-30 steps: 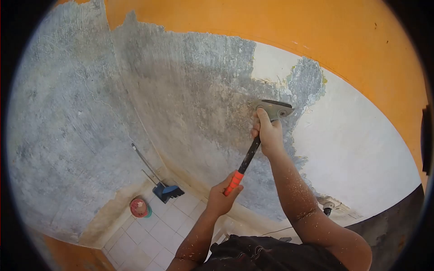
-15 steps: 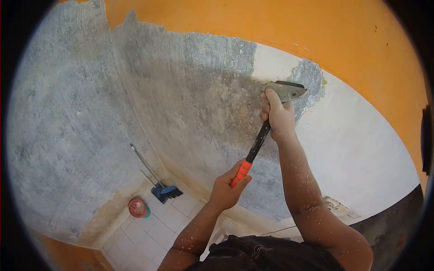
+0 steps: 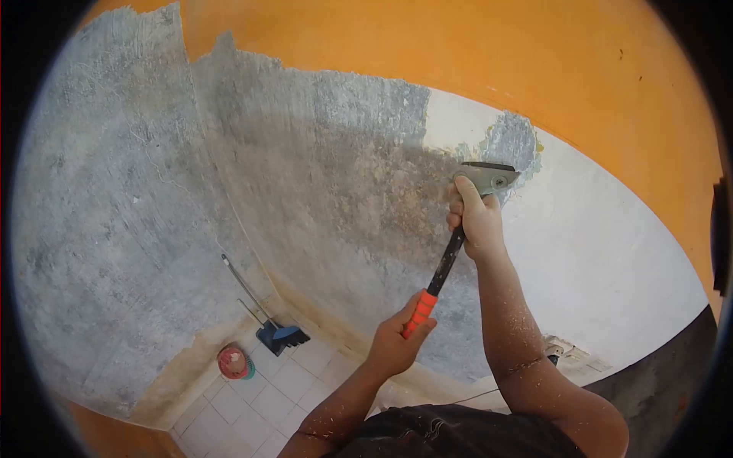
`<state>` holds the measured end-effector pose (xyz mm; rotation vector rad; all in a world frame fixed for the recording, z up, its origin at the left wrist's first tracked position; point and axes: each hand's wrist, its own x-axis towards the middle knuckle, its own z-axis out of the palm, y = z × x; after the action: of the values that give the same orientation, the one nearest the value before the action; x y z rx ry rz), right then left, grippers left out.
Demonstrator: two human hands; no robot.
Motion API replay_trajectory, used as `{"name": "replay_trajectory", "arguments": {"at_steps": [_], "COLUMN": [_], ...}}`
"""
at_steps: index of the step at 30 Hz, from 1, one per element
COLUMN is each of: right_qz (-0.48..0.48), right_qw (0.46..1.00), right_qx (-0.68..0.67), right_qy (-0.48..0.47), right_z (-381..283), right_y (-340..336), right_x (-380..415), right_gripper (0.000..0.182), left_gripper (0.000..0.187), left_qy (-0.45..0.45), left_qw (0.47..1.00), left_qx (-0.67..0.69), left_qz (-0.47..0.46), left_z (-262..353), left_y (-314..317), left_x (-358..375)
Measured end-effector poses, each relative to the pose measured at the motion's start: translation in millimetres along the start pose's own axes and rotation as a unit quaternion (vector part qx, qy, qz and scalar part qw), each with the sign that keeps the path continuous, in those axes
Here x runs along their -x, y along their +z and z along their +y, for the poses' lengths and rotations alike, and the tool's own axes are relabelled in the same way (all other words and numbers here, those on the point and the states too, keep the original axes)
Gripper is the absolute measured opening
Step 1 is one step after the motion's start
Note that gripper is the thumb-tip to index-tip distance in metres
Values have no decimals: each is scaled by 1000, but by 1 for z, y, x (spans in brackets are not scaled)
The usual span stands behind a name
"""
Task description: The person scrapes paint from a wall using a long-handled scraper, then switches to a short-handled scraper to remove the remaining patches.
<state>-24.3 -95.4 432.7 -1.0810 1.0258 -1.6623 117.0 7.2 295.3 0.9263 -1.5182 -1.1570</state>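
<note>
A long-handled scraper [image 3: 446, 261] lies slantwise before the wall, its wide metal head at the upper right. My left hand [image 3: 397, 343] is wrapped round the orange grip at the lower end. Close under the head, my right hand [image 3: 479, 221] holds the tool, thumb on the metal. The blade is by the border between bare grey plaster [image 3: 359, 175] and white paint [image 3: 603, 237]; whether it touches the wall I cannot tell. Pale flecks cover both forearms.
Orange paint [image 3: 458, 46] runs above the stripped area. On the tiled floor [image 3: 263, 393], near the corner, are a red bucket [image 3: 231, 362] and a blue broom [image 3: 290, 334] with a dustpan [image 3: 269, 337]. A wall fitting [image 3: 569, 353] shows beside my right arm.
Both hands and the scraper have moved down and slightly right in the view. The blade is lower on the wall, and the grips look unchanged.
</note>
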Motion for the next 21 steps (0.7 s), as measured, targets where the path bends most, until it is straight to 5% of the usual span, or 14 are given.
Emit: {"name": "replay_trajectory", "arguments": {"at_steps": [4, 14, 16, 18, 21], "right_qz": [-20, -15, 3, 6, 32], "right_qw": [998, 999, 999, 1000, 999], "right_qx": [43, 37, 36, 4, -12], "right_qy": [-35, -18, -10, -19, 18], "right_z": [-21, -12, -14, -9, -5], "right_y": [11, -3, 0, -3, -17], "right_x": [-17, -11, -12, -7, 8], "right_gripper": [27, 28, 28, 27, 28], "left_gripper": [55, 54, 54, 54, 54], "left_qy": [-90, -53, -141, -32, -22], "left_qw": [995, 997, 988, 999, 999], "left_qx": [35, 52, 58, 38, -1], "left_qz": [-20, -12, -37, -13, -35], "left_z": [27, 7, 22, 9, 11], "left_y": [2, 16, 10, 11, 14], "left_x": [-13, -3, -5, -1, 12]}}
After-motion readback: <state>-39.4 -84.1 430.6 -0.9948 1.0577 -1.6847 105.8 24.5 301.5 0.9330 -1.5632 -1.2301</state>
